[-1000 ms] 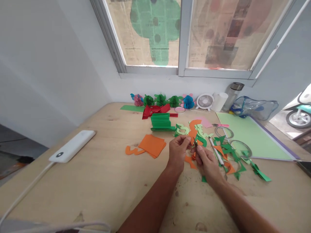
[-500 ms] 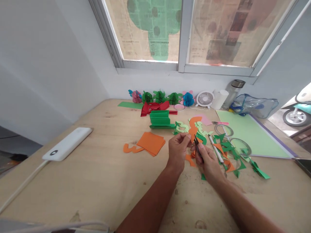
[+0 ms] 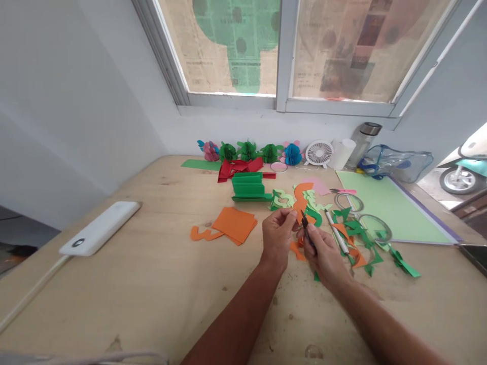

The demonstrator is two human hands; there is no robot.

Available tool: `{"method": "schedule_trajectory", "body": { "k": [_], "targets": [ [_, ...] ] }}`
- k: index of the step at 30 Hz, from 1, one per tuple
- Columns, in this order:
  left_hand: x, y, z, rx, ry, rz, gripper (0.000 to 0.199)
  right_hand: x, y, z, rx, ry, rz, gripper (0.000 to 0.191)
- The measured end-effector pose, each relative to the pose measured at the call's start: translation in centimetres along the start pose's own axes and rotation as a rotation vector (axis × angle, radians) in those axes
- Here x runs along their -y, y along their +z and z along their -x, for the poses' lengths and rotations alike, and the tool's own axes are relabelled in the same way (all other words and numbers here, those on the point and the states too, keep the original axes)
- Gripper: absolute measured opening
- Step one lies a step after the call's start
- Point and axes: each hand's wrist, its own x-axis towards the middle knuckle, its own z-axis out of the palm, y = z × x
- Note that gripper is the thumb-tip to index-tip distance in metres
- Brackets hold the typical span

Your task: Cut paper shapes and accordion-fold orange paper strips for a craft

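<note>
Over the tabletop (image 3: pixel 171 284), nearer its right edge than its left, a wavy orange cutout (image 3: pixel 302 195) was held close to dark scissors (image 3: pixel 306 224).
The left hand (image 3: pixel 277 235) pinched the cutout; the right hand (image 3: pixel 324 253) gripped the scissors (whether blades touched paper, I couldn't tell). Orange sheets (image 3: pixel 234 225) lay leftward; green scraps (image 3: pixel 358 231) lay scattered toward the right edge.
</note>
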Motion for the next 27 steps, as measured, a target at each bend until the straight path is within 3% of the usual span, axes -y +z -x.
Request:
{"method": "schedule_trajectory", "body": {
  "k": [27],
  "targets": [
    [0.57,-0.07,-0.05,-0.004,0.017,-0.019,0.023,-0.11,-0.18,-0.07,0.040,0.046,-0.077,0.046]
  ]
}}
